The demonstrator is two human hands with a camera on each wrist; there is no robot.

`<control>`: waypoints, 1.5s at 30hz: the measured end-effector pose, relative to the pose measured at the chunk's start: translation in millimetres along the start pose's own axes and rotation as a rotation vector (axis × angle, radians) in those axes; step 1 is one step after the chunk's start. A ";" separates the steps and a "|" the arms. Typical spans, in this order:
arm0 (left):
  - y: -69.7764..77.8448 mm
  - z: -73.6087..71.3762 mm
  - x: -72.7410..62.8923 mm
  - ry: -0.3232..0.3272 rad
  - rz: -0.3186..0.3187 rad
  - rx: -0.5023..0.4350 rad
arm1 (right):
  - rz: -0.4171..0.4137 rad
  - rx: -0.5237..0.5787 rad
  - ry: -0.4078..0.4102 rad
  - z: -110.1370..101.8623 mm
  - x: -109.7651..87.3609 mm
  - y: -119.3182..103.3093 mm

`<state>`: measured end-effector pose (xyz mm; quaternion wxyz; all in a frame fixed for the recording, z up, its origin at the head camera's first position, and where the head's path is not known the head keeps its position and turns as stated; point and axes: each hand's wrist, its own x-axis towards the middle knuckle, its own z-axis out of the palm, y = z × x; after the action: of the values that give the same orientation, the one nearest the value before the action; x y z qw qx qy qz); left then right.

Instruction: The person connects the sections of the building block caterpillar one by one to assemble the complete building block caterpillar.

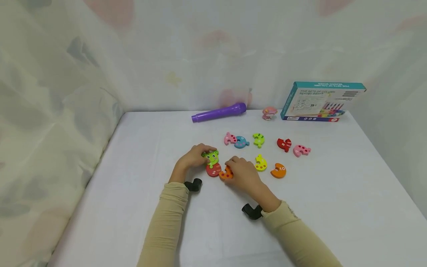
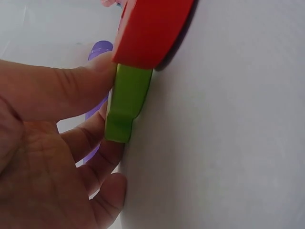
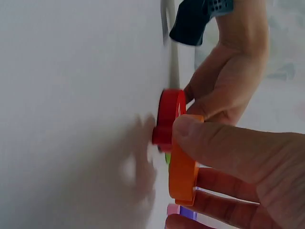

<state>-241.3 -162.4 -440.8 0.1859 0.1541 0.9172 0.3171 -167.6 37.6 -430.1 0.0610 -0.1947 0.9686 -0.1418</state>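
My left hand [image 1: 195, 156] holds a green smiling caterpillar-head puzzle piece [image 1: 212, 158] between thumb and fingers. A red piece numbered 2 [image 1: 213, 170] joins the head's lower side; in the left wrist view the green edge [image 2: 127, 95] lies against the red one [image 2: 147, 31]. With thumb and fingers my right hand [image 1: 245, 175] pinches an orange spotted piece [image 1: 225, 174] just right of the red piece. From the right wrist, this orange piece [image 3: 182, 167] looks tilted above the table, overlapping the red piece [image 3: 169, 112]. My right fingers partly hide it in the head view.
To the right lie yellow [image 1: 261, 163], orange number 10 [image 1: 278, 171], red [image 1: 284, 144] and pink [image 1: 301, 150] pieces. Farther back are blue [image 1: 241, 142], another pink [image 1: 229, 138] and lime [image 1: 258, 140] pieces. A purple toy microphone [image 1: 218, 112], pink figurine [image 1: 269, 113] and box [image 1: 321, 102] line the back edge.
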 end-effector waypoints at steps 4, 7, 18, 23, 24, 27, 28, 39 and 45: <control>0.3 -1.9 0.0 0.000 -0.001 -0.009 | -0.044 -0.017 -0.003 0.3 0.1 -10.4; -0.4 -2.7 -0.3 -0.001 0.015 -0.004 | -0.048 0.013 -0.007 1.0 1.3 -14.5; -5.8 -5.9 -1.0 0.010 0.020 0.004 | -0.042 0.021 -0.045 8.2 7.6 -23.2; -7.5 -6.9 -2.8 0.021 0.015 0.002 | -0.045 0.010 -0.057 6.9 8.8 -20.0; -7.8 -7.0 -3.4 0.022 0.020 0.003 | -0.050 0.017 -0.062 4.8 10.0 -17.9; -8.6 -7.6 -4.2 0.027 0.033 0.000 | -0.056 0.041 -0.057 -6.2 19.9 -7.9; -8.9 -7.7 -4.2 0.029 0.041 0.004 | -0.059 0.044 -0.046 -11.5 25.6 -3.6; -8.2 -0.2 1.3 0.005 0.074 -0.011 | -0.212 -0.087 -0.138 -35.9 109.4 51.4; -7.9 2.1 1.2 0.000 0.074 -0.003 | -0.176 -0.080 -0.160 -27.0 118.1 45.7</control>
<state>-242.7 -166.7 -447.7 0.1742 0.1874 0.9104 0.3250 -297.0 38.2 -425.4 0.1175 -0.2921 0.9447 -0.0921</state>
